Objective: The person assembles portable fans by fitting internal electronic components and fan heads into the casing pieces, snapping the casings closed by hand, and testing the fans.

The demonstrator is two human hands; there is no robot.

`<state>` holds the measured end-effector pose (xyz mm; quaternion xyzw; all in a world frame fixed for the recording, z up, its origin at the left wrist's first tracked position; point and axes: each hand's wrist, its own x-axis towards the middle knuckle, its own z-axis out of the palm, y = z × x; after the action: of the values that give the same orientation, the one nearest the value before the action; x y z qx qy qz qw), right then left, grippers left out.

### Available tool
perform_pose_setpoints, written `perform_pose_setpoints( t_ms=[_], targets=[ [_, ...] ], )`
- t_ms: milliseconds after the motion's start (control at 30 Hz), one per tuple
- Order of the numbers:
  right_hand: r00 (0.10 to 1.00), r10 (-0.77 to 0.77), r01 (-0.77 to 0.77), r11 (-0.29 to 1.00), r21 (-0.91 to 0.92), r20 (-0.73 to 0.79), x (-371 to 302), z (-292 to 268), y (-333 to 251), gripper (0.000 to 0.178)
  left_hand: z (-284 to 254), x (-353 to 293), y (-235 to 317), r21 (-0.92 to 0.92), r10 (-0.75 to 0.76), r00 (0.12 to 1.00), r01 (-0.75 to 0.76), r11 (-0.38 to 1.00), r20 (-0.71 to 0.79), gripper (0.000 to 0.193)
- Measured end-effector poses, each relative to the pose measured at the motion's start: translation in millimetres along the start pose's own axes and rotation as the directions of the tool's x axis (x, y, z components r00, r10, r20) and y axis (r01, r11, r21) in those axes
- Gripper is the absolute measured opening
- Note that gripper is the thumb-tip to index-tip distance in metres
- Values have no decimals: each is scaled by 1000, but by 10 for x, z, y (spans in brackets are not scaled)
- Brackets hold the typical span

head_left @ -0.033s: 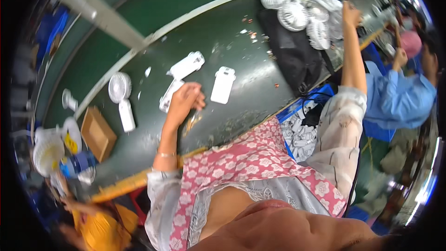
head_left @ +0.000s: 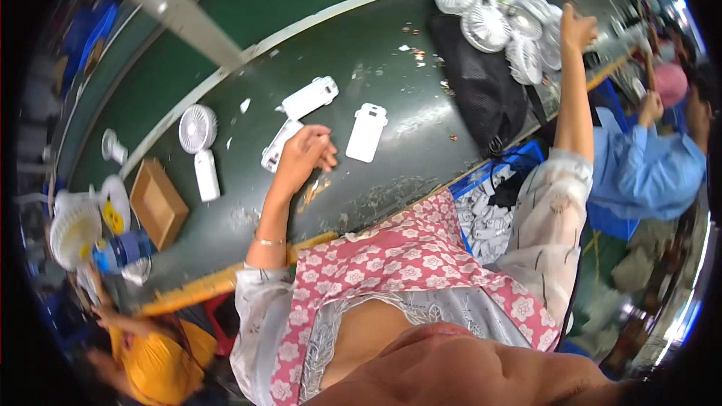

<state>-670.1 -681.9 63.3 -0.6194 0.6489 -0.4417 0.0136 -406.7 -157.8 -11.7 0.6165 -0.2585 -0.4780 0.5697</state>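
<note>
My left hand point(head_left: 303, 156) rests over the green bench, fingers loosely bent and a little apart, with nothing visible in them. Beside it lies a white handle casing point(head_left: 282, 145), partly covered by the hand. Another white casing point(head_left: 310, 98) lies just beyond, and a third white casing point(head_left: 366, 134) is flat to the right. Small brass-coloured pieces point(head_left: 313, 189) are scattered near my wrist. At the far right my right hand point(head_left: 577, 30) is stretched out with curled fingers, next to a pile of white handheld fans point(head_left: 485, 28). Whatever it may hold is hidden.
A black bag point(head_left: 481, 79) lies below the fan pile. One white handheld fan point(head_left: 206, 175) and an open cardboard box point(head_left: 158, 204) are at left. A blue bin point(head_left: 485, 214) of white parts stands by the bench edge. Co-workers in yellow point(head_left: 162, 361) and blue point(head_left: 639, 158) sit on either side.
The whole view has shifted slightly. Both hands stay at about the same places on the bench, and the white casings have not moved.
</note>
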Motion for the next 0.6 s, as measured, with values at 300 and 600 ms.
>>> perform_pose_setpoints(
  t_ms=[300,600],
  targets=[
    [193,-625,301,771,561,756,-2683,-805,-1663,54,10,-171,170,301,225,966,-179,936,-124,12],
    [89,-673,554,647,525,735,-3796,-729,-1779,64,-1009,-506,86,584,371,453,674,453,-811,51]
  ],
)
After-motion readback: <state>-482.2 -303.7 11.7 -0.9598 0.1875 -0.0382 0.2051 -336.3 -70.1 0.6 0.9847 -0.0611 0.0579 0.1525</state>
